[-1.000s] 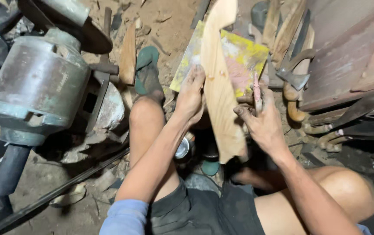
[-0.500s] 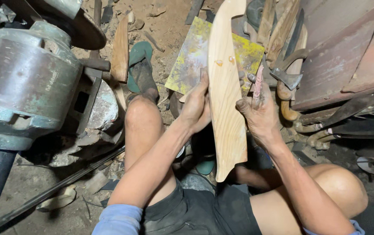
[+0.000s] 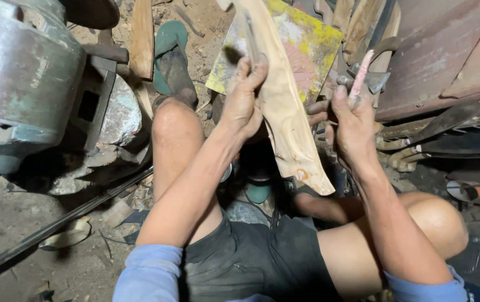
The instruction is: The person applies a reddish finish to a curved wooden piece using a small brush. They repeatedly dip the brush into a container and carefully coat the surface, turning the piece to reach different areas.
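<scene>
Head view. The left hand (image 3: pixel 244 103) is clamped on the upper part of the long, pale, curved wooden plank (image 3: pixel 284 112), thumb over its near edge, fingers wrapped behind. Compared with half a second ago the plank is tilted: its top now leans toward 11 o'clock and its lower tip points to 5 o'clock, hanging above the lap. Before, it stood nearly upright between both hands.

The right hand (image 3: pixel 352 120) has come off the plank and sits at 3 o'clock of it, apart from the wood. Its grip is closed on a thin pinkish stick-like tool (image 3: pixel 360 75), held upright; what kind of tool it is I cannot tell.

Judgement: the plank is being turned or re-angled one-handed, the working face presented toward the tool hand.

Behind the plank, at 12 o'clock, a yellow-and-pink stained flat board (image 3: pixel 307 45) lies on the dirt floor (image 3: pixel 33 251). At 9 o'clock stands a large grey-green metal motor housing (image 3: pixel 22 78). A green sandal (image 3: pixel 167 42) lies at 11 o'clock. Rusty metal sheets (image 3: pixel 447 56) at 2 o'clock.
</scene>
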